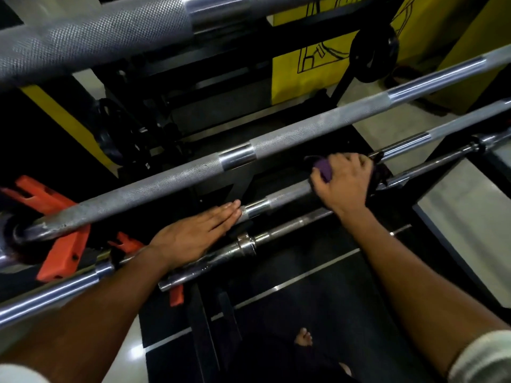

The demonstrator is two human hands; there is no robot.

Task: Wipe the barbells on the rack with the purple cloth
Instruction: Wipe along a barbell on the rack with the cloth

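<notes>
Several steel barbells lie across the rack, slanting from lower left to upper right. My right hand (341, 181) grips the purple cloth (324, 168) wrapped around the third barbell (279, 199), right of centre; most of the cloth is hidden under my fingers. My left hand (197, 237) lies flat with fingers together and straight, resting on the same bar and the thinner bar (276, 233) below it, holding nothing. A thick knurled barbell (293, 135) runs just above both hands. Another knurled bar (96, 37) crosses the top left, close to the camera.
Orange plastic holders (59, 244) sit at the left under the bars. Black weight plates (373, 55) hang against a yellow wall panel (312, 64) at the back. Below the rack are black floor mats (318, 299), pale tiles and my bare foot (303, 338).
</notes>
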